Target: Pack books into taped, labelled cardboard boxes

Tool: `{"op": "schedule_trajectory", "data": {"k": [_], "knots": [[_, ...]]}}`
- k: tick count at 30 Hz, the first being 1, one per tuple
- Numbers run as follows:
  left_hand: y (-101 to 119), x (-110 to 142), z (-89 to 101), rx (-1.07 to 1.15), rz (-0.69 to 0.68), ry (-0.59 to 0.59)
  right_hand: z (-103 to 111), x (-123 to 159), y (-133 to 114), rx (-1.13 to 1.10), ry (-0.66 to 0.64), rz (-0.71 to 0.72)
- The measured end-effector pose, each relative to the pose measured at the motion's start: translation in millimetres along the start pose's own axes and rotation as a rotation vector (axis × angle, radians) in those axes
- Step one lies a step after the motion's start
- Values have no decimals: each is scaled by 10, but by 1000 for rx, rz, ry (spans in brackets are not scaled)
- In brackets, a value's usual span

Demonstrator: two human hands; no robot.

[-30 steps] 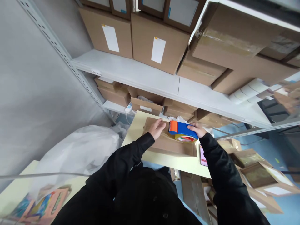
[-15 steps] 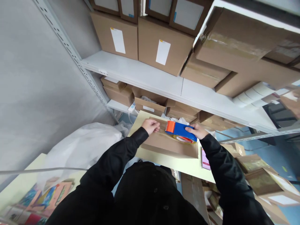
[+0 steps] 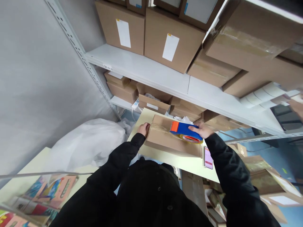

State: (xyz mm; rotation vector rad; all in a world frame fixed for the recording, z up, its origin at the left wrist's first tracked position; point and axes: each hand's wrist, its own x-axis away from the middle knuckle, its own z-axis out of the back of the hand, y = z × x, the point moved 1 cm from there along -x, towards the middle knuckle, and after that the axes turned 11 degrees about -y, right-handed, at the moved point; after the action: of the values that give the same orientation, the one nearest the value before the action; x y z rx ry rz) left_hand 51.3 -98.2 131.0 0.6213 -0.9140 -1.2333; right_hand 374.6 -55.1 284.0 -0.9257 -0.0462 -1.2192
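Observation:
A closed cardboard box [image 3: 165,140] lies on the pale yellow table [image 3: 151,150]. My right hand [image 3: 204,130] grips a blue tape dispenser [image 3: 184,128] with an orange front, tilted just over the box top. A roll of tape [image 3: 191,139] sits in its underside. From the dispenser a clear tape strip [image 3: 159,127] runs along the box top to its left end. There, my left hand [image 3: 144,129] has its fingers curled in against the box edge, near the strip; what they hold, if anything, is hidden.
A phone [image 3: 208,157] lies right of the box. Beyond the table stands a shelf rack [image 3: 146,71] with cardboard boxes and white rolls [image 3: 264,94]. At left are a large white bag [image 3: 90,143] and a cable [image 3: 47,174]. Open cartons [image 3: 267,183] sit at lower right.
My left hand has moved left and slightly down, from above the box top to its left end. The dispenser stays over the box in my right hand; the view has shifted slightly.

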Motion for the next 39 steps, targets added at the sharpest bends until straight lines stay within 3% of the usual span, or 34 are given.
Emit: {"op": "schedule_trajectory", "data": {"k": [3, 7, 10, 13, 14, 17, 21, 24, 28, 31, 33, 35, 39], "knots": [[-111, 23, -115, -67, 0, 29, -17, 40, -21, -26, 5, -4], [-175, 43, -11, -126, -20, -27, -38, 67, -34, -33, 28, 18], [43, 117, 132, -185, -119, -22, -32, 64, -26, -31, 18, 10], [428, 262, 114, -450, -500, -208, -6, 48, -24, -28, 14, -7], [537, 312, 76, -546, -568, -261, 3, 38, -32, -20, 5, -8], [722, 401, -43, -750, -562, -275, 23, 2, -85, 33, -39, -13], [732, 397, -110, -876, -508, -267, 88, 17, -51, 113, -50, -39], [727, 377, -103, -938, -477, -288, 232, 181, 280, 88, -84, -50], [765, 367, -56, -1015, -429, -324, 451, 530, 1107, -56, -114, -137], [825, 364, -68, -1075, -361, -355, 456, 666, 1661, -160, -104, -180], [924, 375, -193, -1102, -280, -319, 386, 649, 1890, -205, -88, -156], [1102, 406, -474, -1099, -231, -286, 311, 581, 2021, -240, -75, -101], [1616, 517, -1375, -999, -408, -426, 239, 450, 2148, -277, -83, 5]]}}
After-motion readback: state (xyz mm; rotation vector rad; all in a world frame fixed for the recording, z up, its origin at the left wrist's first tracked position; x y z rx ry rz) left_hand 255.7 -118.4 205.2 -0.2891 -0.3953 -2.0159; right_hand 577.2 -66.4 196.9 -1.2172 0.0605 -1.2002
